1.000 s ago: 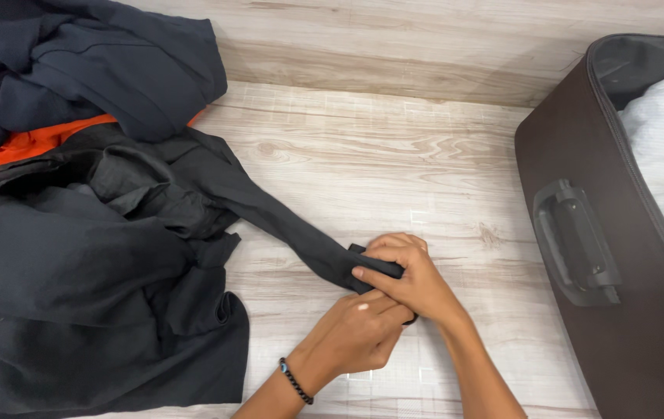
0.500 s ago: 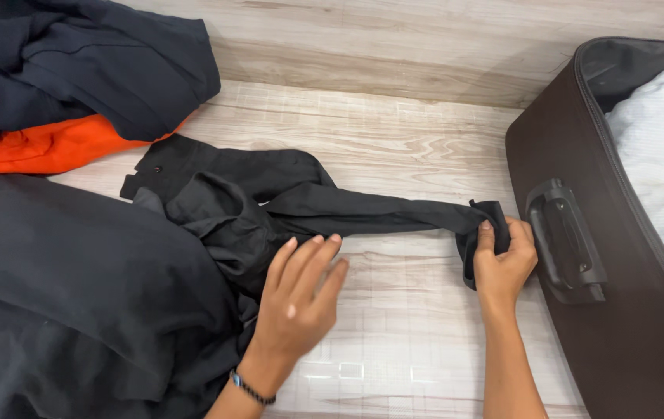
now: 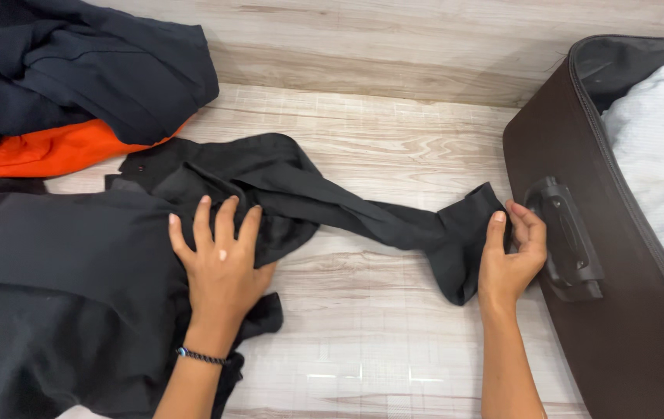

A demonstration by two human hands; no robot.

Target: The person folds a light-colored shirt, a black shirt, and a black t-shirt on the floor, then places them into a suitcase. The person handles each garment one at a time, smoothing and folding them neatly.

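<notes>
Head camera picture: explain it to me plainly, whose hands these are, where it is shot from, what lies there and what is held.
No machine here: a person wears a camera on the head, looking down at their own bare hands. The left hand lies flat on the body of a black garment spread over a pale wood-look floor. The right hand pinches that garment's sleeve end, stretched toward a dark open suitcase with white cloth inside. An orange garment and a dark navy one are heaped at upper left.

no packages, labels, signs or screens show anywhere in this view.
</notes>
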